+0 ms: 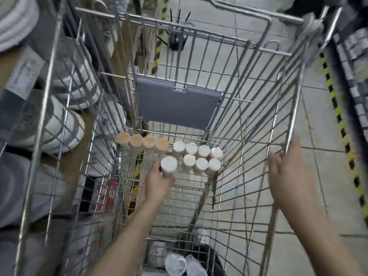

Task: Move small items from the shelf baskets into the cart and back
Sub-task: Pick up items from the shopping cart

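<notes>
Nearest, the left hand (157, 181) grips a white-lidded bottle (168, 166) upright inside the cart (294, 124), fingers wrapped round its body; the right hand (288, 174), blurred, spreads loosely beside the rim.

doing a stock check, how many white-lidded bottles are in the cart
8: four in the back row, three in the row in front, one held by the left hand at. None looks hidden.

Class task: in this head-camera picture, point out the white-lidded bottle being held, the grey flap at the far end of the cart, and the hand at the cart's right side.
white-lidded bottle (168, 163), head view, on its lid.
grey flap (177, 105), head view, on its middle.
right hand (286, 168), head view, on its back.
</notes>
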A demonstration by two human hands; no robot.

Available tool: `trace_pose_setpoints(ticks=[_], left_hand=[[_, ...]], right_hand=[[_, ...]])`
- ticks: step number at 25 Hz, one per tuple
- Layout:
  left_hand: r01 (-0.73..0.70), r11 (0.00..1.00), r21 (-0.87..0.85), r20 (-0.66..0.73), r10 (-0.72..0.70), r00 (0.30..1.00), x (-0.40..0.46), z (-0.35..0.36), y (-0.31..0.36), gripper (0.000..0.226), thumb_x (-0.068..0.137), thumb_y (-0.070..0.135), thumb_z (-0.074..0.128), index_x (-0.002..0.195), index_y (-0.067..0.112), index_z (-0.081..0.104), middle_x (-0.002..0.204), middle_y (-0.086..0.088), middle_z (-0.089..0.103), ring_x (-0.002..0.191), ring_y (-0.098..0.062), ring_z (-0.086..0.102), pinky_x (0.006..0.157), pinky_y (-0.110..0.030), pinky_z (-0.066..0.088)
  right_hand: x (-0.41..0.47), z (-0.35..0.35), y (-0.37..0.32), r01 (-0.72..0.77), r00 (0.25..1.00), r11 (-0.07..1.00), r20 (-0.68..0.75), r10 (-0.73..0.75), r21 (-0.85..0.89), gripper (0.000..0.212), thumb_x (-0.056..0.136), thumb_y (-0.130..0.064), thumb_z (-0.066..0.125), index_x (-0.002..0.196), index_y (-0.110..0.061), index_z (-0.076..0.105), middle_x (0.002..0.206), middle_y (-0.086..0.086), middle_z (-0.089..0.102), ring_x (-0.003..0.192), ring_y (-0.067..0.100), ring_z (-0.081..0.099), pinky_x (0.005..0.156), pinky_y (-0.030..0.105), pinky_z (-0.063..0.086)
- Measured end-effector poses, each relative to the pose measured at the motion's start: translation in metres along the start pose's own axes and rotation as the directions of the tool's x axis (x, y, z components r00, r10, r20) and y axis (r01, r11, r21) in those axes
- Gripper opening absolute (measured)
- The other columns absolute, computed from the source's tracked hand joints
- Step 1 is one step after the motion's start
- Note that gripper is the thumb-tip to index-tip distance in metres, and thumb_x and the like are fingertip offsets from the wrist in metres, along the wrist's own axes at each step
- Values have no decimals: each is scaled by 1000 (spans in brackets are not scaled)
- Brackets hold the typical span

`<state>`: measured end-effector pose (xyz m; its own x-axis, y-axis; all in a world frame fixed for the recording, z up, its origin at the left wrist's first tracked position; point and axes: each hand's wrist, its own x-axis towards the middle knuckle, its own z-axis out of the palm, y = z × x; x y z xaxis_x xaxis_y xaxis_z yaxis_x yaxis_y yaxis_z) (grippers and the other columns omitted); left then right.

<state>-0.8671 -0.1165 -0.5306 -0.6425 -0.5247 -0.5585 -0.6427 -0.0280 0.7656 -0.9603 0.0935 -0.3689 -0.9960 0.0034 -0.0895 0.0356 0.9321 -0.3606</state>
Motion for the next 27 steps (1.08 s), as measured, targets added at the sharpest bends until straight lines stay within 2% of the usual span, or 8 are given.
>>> trace_pose_setpoints(ticks=[3, 6, 8, 11, 14, 17, 22, 27], left_hand=[[-21, 999, 44, -31, 23, 999, 32, 22, 0, 55, 73, -3, 74, 121, 17, 56, 105, 6, 60, 103, -15, 55, 83, -28, 41], [-54, 995, 80, -56, 58, 997, 57, 37, -16, 53, 72, -6, 70, 117, 18, 56, 106, 0, 62, 101, -21, 56, 79, -27, 39], [-87, 990, 114, -57, 94, 994, 67, 44, -30, 49, 70, -5, 69, 110, 19, 55, 102, -1, 63, 97, -24, 58, 76, -26, 40], [-129, 969, 210, -48, 142, 989, 75, 51, -41, 44, 70, -3, 69, 107, 15, 53, 97, -3, 64, 90, -24, 58, 67, -26, 39], [-87, 970, 227, -84, 109, 991, 79, 60, -42, 44, 72, -4, 67, 111, 11, 53, 100, -6, 64, 90, -23, 56, 68, -25, 36], [-35, 980, 197, -100, 56, 993, 85, 68, -40, 33, 76, 2, 69, 107, 7, 58, 103, -11, 65, 88, -21, 54, 71, -26, 38], [-5, 994, 110, -72, 13, 997, 90, 69, -45, 41, 73, 2, 75, 110, 8, 59, 107, -10, 65, 100, -27, 61, 86, -36, 49], [-33, 983, 180, 66, 21, 998, 73, 53, -34, 40, 74, 4, 66, 108, 20, 54, 104, -5, 65, 94, -26, 61, 83, -37, 51]], right_hand=[[-4, 14, -3, 28, 997, 975, -82, -10, 221, 47, 98, -16, 40, 142, -16, 26, 120, 4, 56, 86, 26, 57, 70, 39, 45], [-3, 19, -1, 77, 986, 984, -157, -51, 160, 56, 95, -9, 44, 146, -12, 21, 131, 10, 47, 96, 26, 55, 76, 47, 51], [-2, 22, 1, 170, 966, 983, -210, -153, 65, 60, 93, -4, 45, 147, -3, 19, 137, 17, 40, 116, 28, 50, 91, 42, 50], [-3, 25, 5, 254, 929, 964, -256, -267, -81, 63, 91, 0, 49, 146, 7, 19, 148, 25, 27, 138, 32, 29, 113, 21, 24], [-4, 25, 5, 264, 925, 961, -262, -275, -76, 65, 90, -2, 51, 146, 9, 18, 151, 26, 22, 142, 31, 20, 111, 7, 5], [-4, 27, 7, 259, 926, 964, -269, -266, -63, 66, 90, -4, 51, 146, 7, 19, 151, 24, 23, 141, 28, 22, 110, 10, 12], [-3, 28, 7, 271, 920, 960, -276, -279, -67, 65, 90, -6, 51, 147, 4, 20, 151, 20, 24, 129, 32, 44, 93, 27, 44], [-2, 26, 4, 243, 930, 967, -265, -255, -79, 64, 90, -7, 51, 147, 3, 23, 151, 19, 27, 131, 29, 41, 84, 28, 47]])
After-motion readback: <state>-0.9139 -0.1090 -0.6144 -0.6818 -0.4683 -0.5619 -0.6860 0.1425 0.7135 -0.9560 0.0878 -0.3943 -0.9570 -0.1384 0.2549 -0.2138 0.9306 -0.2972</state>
